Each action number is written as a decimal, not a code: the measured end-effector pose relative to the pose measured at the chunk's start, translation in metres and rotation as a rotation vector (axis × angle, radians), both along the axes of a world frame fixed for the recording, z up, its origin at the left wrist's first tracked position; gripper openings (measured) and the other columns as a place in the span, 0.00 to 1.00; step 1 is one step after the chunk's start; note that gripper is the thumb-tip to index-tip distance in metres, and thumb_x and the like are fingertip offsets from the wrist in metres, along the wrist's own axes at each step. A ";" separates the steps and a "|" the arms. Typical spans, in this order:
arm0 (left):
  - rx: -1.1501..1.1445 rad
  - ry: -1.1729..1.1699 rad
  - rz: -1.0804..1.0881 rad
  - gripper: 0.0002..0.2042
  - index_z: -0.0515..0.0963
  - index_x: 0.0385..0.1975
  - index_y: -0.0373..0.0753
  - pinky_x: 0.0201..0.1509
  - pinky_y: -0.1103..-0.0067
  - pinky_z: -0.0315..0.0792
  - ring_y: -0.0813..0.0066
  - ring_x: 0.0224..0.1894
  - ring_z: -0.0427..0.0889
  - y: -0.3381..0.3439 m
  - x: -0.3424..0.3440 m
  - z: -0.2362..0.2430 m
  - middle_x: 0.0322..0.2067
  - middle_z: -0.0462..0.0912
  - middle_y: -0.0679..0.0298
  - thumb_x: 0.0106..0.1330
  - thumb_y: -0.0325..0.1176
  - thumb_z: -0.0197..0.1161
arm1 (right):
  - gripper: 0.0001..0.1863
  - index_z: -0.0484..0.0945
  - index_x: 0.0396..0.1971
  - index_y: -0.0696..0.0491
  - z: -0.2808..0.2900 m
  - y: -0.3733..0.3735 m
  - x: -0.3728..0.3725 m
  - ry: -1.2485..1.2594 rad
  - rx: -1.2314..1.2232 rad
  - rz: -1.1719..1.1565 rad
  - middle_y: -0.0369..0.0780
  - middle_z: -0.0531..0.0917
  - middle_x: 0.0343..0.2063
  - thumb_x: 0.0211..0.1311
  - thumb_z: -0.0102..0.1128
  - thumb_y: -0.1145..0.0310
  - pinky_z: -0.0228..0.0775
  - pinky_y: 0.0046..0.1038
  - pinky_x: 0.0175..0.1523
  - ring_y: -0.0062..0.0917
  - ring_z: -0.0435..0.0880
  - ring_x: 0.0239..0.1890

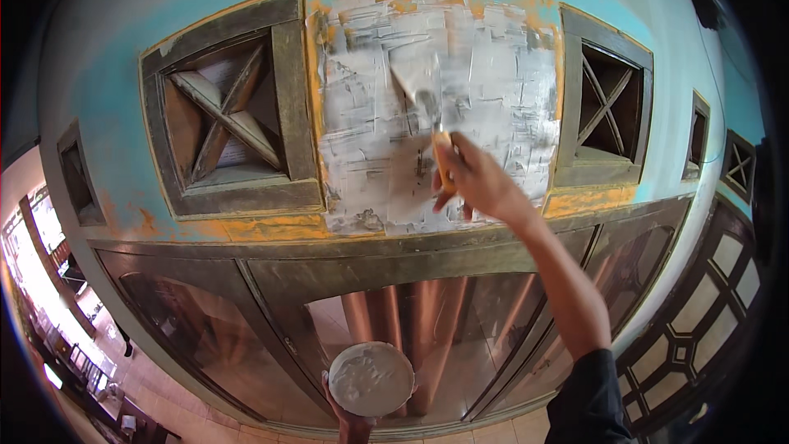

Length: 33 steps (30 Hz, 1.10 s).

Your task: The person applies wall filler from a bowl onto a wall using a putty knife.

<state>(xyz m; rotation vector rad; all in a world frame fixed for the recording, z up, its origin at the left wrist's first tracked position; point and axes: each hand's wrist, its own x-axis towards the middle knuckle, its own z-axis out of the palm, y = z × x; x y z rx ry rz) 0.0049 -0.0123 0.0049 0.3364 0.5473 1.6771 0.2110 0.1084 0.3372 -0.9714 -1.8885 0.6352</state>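
Note:
My right hand is closed round the wooden handle of a putty knife, raised at the wall. Its wide blade is blurred and lies at or just before a patch of white-grey filler; whether it touches I cannot tell. The patch is streaked with overlapping strokes, with orange and turquoise paint round it. Low in front of me, my left hand holds up a round bowl of pale grey paste, fingers at its side and below.
Wooden vent frames with crossed bars flank the patch, one on the left and one on the right. Beneath runs a dark wooden beam over glazed panels with reddish-brown curtains. A lattice door stands far right; tiled floor lies lower left.

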 end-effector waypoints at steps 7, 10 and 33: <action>0.593 0.323 0.205 0.35 0.67 0.58 0.42 0.56 0.61 0.70 0.58 0.54 0.72 -0.005 0.012 0.014 0.53 0.73 0.57 0.64 0.65 0.42 | 0.17 0.63 0.35 0.58 -0.051 -0.032 -0.005 0.084 0.030 0.129 0.42 0.77 0.22 0.73 0.40 0.57 0.69 0.27 0.17 0.26 0.83 0.19; 0.167 -0.005 -0.089 0.35 0.63 0.61 0.43 0.57 0.62 0.70 0.59 0.56 0.71 0.010 -0.002 -0.011 0.56 0.70 0.57 0.64 0.66 0.40 | 0.18 0.63 0.35 0.59 -0.001 -0.023 -0.008 0.150 0.220 0.086 0.41 0.77 0.22 0.73 0.39 0.56 0.70 0.27 0.19 0.26 0.83 0.20; 0.177 0.090 0.061 0.32 0.72 0.53 0.41 0.56 0.60 0.70 0.58 0.52 0.74 0.003 0.001 -0.009 0.50 0.76 0.58 0.65 0.63 0.40 | 0.22 0.62 0.38 0.60 -0.061 -0.019 -0.040 0.091 0.016 0.213 0.43 0.78 0.24 0.73 0.34 0.53 0.68 0.24 0.15 0.27 0.83 0.20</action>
